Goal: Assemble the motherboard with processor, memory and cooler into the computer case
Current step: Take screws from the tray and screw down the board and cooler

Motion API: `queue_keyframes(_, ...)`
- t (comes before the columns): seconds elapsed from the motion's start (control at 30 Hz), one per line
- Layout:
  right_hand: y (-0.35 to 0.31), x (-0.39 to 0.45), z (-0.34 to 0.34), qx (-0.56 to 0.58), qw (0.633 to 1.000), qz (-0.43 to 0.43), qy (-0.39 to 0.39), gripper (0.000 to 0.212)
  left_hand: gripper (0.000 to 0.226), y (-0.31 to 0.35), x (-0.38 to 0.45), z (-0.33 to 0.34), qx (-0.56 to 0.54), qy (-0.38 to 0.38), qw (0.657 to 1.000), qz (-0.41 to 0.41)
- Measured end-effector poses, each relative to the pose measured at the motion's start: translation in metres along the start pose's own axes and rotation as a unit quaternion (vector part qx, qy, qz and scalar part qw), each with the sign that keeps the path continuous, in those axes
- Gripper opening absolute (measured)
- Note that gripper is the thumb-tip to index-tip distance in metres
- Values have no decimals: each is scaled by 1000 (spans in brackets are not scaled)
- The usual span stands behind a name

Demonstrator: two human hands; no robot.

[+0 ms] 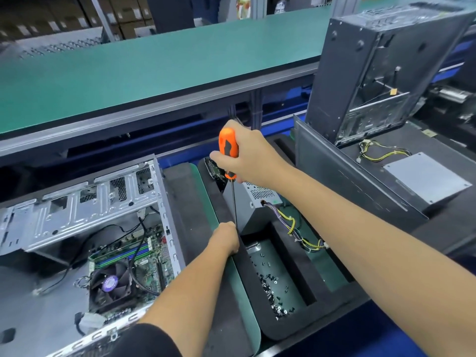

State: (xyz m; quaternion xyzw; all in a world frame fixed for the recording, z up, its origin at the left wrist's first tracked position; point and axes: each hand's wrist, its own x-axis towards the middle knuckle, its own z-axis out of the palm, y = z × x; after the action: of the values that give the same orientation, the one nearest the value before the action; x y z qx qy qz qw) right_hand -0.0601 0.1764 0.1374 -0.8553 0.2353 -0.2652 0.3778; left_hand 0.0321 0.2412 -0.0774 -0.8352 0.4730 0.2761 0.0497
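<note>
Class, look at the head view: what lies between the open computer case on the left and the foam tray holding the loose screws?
In the head view, a curved green mat strip and the left hand with its forearm lie between the computer case and the foam tray.

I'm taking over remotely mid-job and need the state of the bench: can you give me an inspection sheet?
Surface: black foam tray on the bench.
Job's things: open computer case at left, motherboard and cooler fan inside.
Clutter: loose screws in a tray pocket; power supply behind.
Grippers: right hand grips orange screwdriver; left hand curled at its tip.
Cables: yellow wire bundle.
Surroundings: second case upright at right.
</note>
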Motion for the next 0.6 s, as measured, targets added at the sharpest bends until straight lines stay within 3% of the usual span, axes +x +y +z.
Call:
queue_keyframes(0.17,0,2,1,-1,1000,-8,-2,22,20,-1,-3,-1,24,2,1000,14)
queue_keyframes(0.6,2,-5,2,-6,1000,-5,1,24,26,5,-18,-3,-38,2,999,-4)
